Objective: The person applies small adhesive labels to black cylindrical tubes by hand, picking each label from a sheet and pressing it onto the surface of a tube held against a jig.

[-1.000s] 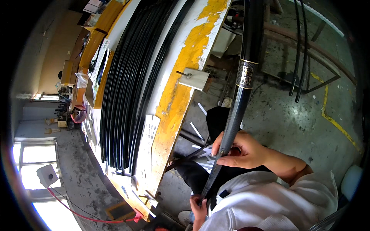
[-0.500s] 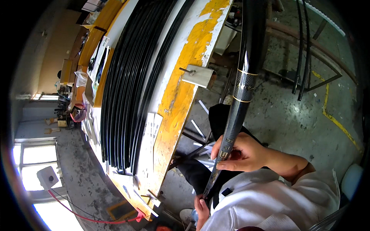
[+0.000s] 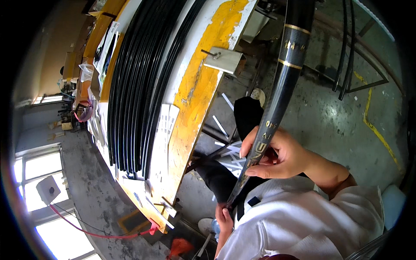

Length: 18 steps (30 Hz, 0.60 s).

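A glossy black fishing rod (image 3: 281, 97), tapered, with gold bands and gold lettering, slants from the top right of centre down toward my body. My right hand (image 3: 281, 158) pinches its lower part, thumb on the near side and fingers on the far side. Lower down, my left hand (image 3: 224, 219) is closed around the thin end; its fingers partly hide the tip. To the left, many similar black poles (image 3: 138, 86) lie side by side on the workbench (image 3: 195, 97), apart from both hands.
A metal bracket with a bolt (image 3: 225, 60) sits on the bench's right edge. White label strips (image 3: 167, 125) lie beside the poles. White scraps (image 3: 232, 158) litter the floor under the bench. Two thin black poles (image 3: 344, 52) hang by a metal frame at right. A white box lamp (image 3: 48, 190) stands lower left.
The rod has shifted up and away through my right hand, so its gold bands and lettering sit farther from the fingers. The whole view has also shifted slightly; both hands still hold the rod.
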Motion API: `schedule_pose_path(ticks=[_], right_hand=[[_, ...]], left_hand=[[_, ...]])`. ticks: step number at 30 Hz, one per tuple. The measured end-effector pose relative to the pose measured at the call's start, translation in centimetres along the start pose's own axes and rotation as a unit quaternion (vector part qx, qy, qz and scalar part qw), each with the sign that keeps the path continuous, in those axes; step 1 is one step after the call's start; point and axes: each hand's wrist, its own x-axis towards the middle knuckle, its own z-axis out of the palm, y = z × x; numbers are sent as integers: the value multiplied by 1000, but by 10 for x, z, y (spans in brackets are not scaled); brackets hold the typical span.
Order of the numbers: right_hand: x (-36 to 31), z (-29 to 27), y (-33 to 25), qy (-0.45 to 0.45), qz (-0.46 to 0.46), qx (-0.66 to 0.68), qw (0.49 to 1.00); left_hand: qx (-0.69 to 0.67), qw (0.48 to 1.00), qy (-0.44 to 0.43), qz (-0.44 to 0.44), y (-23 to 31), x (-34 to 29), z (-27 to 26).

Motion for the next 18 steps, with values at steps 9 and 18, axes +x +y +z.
schedule_pose_path(ticks=[9, 18], right_hand=[[-4, 1, 3, -13, 11, -7, 1000], [-3, -12, 15, 49, 16, -10, 999]], left_hand=[[61, 997, 16, 38, 8, -1, -1], [278, 958, 28, 57, -50, -25, -31]])
